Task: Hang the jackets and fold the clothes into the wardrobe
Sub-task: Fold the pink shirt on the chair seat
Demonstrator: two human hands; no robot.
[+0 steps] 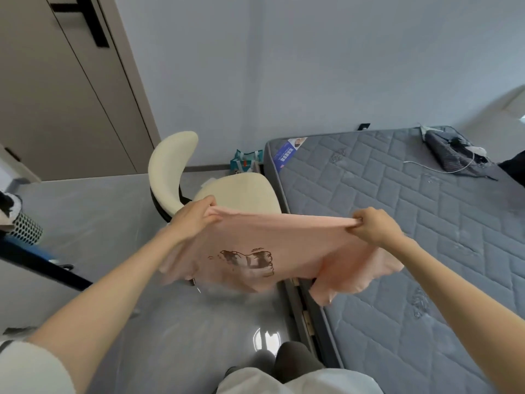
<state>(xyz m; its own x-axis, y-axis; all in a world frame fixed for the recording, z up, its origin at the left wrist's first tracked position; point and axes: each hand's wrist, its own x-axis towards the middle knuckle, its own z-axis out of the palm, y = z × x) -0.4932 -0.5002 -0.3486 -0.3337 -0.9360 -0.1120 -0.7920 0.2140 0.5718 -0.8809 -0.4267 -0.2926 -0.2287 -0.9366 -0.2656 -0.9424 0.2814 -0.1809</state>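
Beside grey mattress (397, 223), left hand (193, 220), right hand (375, 226), closed grip pinching pink T-shirt (255, 243)

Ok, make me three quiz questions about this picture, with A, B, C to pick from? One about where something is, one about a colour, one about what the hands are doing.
1. Where is the cream chair? A) beside the mattress B) on the mattress C) under the mattress
2. What colour is the shirt? A) blue B) pink C) green
3. What do the left hand and right hand do? A) neither touches B) only one grips C) both grip the shirt
Answers: 1 A, it stands by the mattress edge. 2 B, pale pink cloth. 3 C, each pinches its top edge.
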